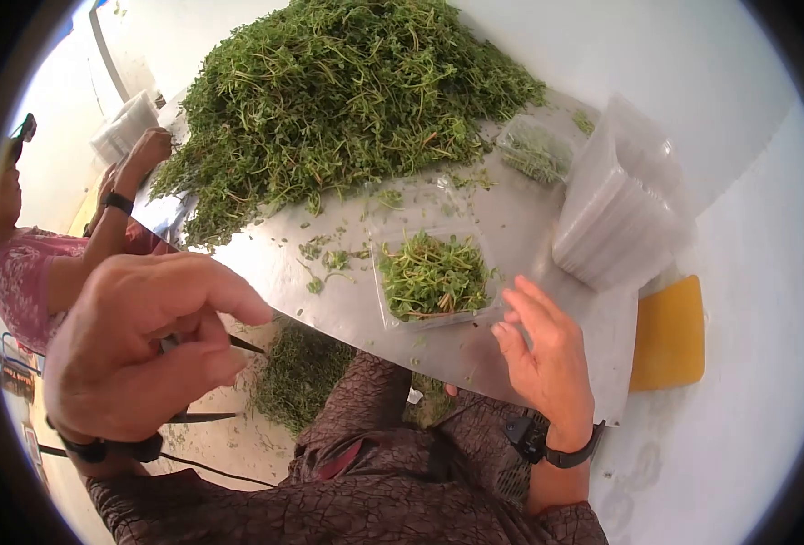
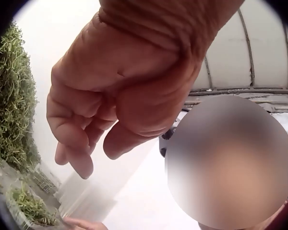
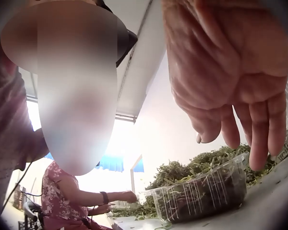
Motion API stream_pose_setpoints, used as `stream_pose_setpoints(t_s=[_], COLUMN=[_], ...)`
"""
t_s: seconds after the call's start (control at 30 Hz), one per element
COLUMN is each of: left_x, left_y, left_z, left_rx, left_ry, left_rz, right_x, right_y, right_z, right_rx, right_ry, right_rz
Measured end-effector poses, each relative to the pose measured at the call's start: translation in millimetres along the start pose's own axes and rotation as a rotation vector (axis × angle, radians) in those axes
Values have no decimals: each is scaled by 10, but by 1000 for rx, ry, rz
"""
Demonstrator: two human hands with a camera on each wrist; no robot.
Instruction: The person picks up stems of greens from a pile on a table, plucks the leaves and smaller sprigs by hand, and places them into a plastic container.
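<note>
Herbs (image 1: 433,275) fill a clear tray (image 1: 386,309) near the table (image 1: 357,313) edge, in front of the big herb pile (image 1: 329,100). Left hand (image 1: 143,341) is raised at the left, off the table – its fingers are curled loosely and hold nothing that shows. Right hand (image 1: 547,350) is just beside the tray's right corner with fingers straight and relaxed, holding nothing – further right stands a stack of empty trays (image 1: 615,209).

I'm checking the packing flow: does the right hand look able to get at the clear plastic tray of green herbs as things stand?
Probably yes. The right hand hovers open just beside the clear plastic tray of green herbs on the shiny metal table, fingers straight, with nothing between them.
</note>
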State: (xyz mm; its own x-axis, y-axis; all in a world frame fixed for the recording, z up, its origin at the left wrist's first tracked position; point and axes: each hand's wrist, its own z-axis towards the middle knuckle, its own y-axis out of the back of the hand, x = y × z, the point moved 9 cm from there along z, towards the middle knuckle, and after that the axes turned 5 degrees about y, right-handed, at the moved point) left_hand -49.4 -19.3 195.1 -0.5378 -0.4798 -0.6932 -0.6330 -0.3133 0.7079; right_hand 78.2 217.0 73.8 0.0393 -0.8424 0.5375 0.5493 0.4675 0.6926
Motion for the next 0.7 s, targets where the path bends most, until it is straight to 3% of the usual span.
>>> stream_pose_setpoints(t_s=[0.07, 0.2, 0.3, 0.4, 0.47, 0.53, 0.6, 0.67, 0.7], left_x=[-162, -463, -678, -771, -791, -525, -183, 148, 326], left_y=[62, 362, 452, 546, 378, 256, 144, -84, -126], left_z=[-47, -120, -43, 193, 621, 1078, 1507, 1863, 2019], left_rx=[83, -40, -63, -68, 12, 24, -100, -126, -149], left_ry=[-69, 108, 112, 115, -214, -133, -308, -497, -398], left_rz=[85, 12, -29, -57, 145, 342, 452, 645, 694], right_x=[-14, 41, 102, 39, 30, 68, 56, 103, 120], right_y=[-25, -49, -60, -90, -138, -156, -209, -140, -135], right_z=[-1, 92, 173, 165, 149, 175, 174, 190, 203], right_rx=[29, 61, 85, 89, 78, 113, 147, 22, 24], right_ry=[38, 46, 89, 5, 47, 10, -40, 23, 23], right_rz=[51, 28, -8, -30, -86, -69, -59, -58, -67])
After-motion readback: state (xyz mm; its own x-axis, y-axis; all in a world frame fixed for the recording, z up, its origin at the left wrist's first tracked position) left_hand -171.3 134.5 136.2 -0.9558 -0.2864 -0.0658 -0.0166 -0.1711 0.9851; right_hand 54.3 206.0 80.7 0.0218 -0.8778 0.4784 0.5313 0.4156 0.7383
